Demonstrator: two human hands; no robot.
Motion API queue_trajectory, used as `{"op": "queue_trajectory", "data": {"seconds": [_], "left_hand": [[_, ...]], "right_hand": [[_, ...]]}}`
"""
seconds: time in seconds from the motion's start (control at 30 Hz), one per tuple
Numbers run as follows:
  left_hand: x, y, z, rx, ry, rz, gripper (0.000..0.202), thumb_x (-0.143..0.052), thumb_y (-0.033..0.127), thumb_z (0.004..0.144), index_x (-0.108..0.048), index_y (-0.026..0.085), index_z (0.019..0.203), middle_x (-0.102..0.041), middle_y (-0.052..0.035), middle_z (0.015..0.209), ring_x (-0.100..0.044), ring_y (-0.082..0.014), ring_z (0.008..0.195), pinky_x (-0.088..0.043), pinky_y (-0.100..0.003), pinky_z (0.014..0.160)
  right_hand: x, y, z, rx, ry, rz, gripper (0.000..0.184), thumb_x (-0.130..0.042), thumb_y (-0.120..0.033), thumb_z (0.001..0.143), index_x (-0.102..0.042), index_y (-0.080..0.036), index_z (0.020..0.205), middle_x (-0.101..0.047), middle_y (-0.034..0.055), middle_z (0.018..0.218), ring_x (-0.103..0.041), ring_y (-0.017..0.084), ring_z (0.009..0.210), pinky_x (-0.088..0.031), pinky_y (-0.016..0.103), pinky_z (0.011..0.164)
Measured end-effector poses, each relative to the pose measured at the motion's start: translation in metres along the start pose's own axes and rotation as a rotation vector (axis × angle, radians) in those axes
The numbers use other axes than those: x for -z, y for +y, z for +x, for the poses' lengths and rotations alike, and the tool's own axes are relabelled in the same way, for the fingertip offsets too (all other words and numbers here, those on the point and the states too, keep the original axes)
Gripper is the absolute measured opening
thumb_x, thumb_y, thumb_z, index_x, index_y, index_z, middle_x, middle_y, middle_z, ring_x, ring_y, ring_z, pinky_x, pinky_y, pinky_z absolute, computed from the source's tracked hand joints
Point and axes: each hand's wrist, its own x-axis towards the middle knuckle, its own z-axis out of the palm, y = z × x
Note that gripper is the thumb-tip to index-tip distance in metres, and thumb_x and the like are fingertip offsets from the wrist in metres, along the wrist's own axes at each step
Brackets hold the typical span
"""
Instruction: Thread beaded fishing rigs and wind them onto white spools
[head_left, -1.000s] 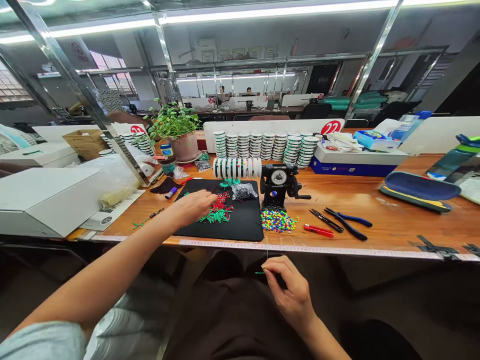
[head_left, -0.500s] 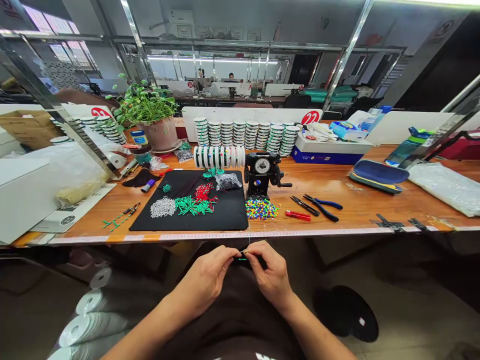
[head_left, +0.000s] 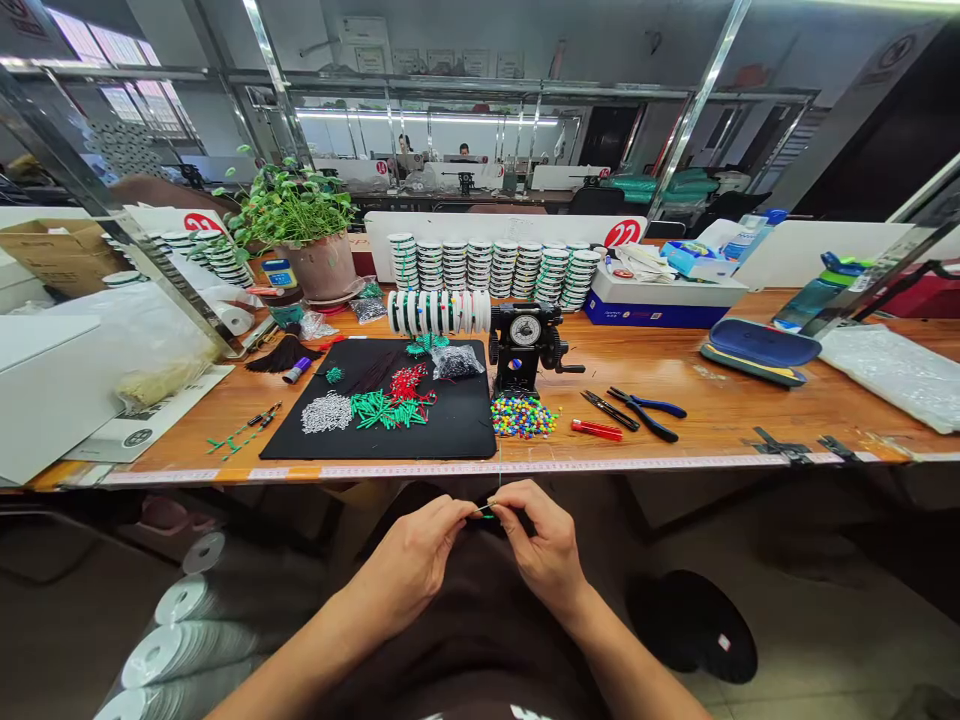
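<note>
Tightly pinched: left hand [head_left: 409, 560], right hand [head_left: 544, 550], fingers [head_left: 517, 497] clamped on thin cord [head_left: 499, 470] with small green bead [head_left: 488, 515].

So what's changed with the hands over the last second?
The left hand came back from the black mat to the lap and now pinches the thread with a green bead, alongside the right hand, which already held it. The green tube beads on the mat stayed put.

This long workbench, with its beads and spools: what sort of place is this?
Probably a workshop for hand beadwork: stacked white spools, a black mat of sorted green and red beads, pliers, and a numbered station sign with more desks beyond.
</note>
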Motion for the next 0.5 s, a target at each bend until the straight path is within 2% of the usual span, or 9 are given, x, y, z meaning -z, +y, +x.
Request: {"op": "queue_trajectory", "data": {"seconds": [0.13, 0.2, 0.27, 0.37, 0.5], "left_hand": [[-0.008, 0.004, 0.001, 0.087, 0.034, -0.071, 0.022, -0.035, 0.024, 0.102, -0.054, 0.025, 0.114, -0.065, -0.0024, 0.093, -0.063, -0.0168, 0.081, -0.049, -0.030, 0.077], [-0.017, 0.004, 0.002, 0.127, 0.107, -0.133, 0.022, -0.035, 0.023, 0.101, -0.049, 0.025, 0.118, -0.061, -0.0011, 0.087, -0.060, -0.0165, 0.076, -0.048, -0.030, 0.074], [-0.028, 0.003, 0.003, 0.142, 0.188, -0.230, 0.024, -0.036, 0.024, 0.100, -0.047, 0.025, 0.122, -0.059, -0.0018, 0.089, -0.059, -0.0169, 0.079, -0.049, -0.032, 0.078], [-0.042, -0.001, 0.004, 0.178, 0.233, -0.485, 0.026, -0.039, 0.030, 0.100, -0.052, 0.024, 0.122, -0.059, -0.0035, 0.096, -0.057, -0.0167, 0.083, -0.049, -0.032, 0.082], [-0.048, -0.002, 0.003, 0.192, 0.231, -0.817, 0.022, -0.049, 0.040, 0.097, -0.055, 0.023, 0.109, -0.056, -0.0016, 0.088, -0.055, -0.0159, 0.080, -0.050, -0.030, 0.079]], "right_hand": [[0.000, 0.001, 0.002, 0.024, -0.021, -0.025, 0.013, -0.055, -0.016, 0.098, -0.066, -0.021, 0.095, -0.067, 0.0047, 0.084, -0.065, 0.019, 0.078, -0.055, 0.030, 0.069], [-0.002, 0.002, 0.003, 0.037, -0.063, -0.035, 0.013, -0.054, -0.016, 0.099, -0.066, -0.021, 0.095, -0.067, 0.0050, 0.084, -0.065, 0.019, 0.079, -0.055, 0.031, 0.070], [-0.003, 0.003, 0.003, 0.042, -0.112, -0.039, 0.014, -0.054, -0.016, 0.099, -0.066, -0.021, 0.094, -0.068, 0.0053, 0.086, -0.065, 0.020, 0.080, -0.055, 0.031, 0.071], [-0.003, 0.002, 0.001, 0.027, -0.144, -0.028, 0.012, -0.055, -0.014, 0.098, -0.064, -0.022, 0.097, -0.068, 0.0057, 0.090, -0.065, 0.020, 0.085, -0.055, 0.033, 0.075], [-0.001, 0.000, -0.002, -0.042, -0.145, 0.058, 0.017, -0.054, -0.012, 0.094, -0.057, -0.022, 0.108, -0.067, 0.0070, 0.101, -0.065, 0.018, 0.084, -0.057, 0.031, 0.074]]}}
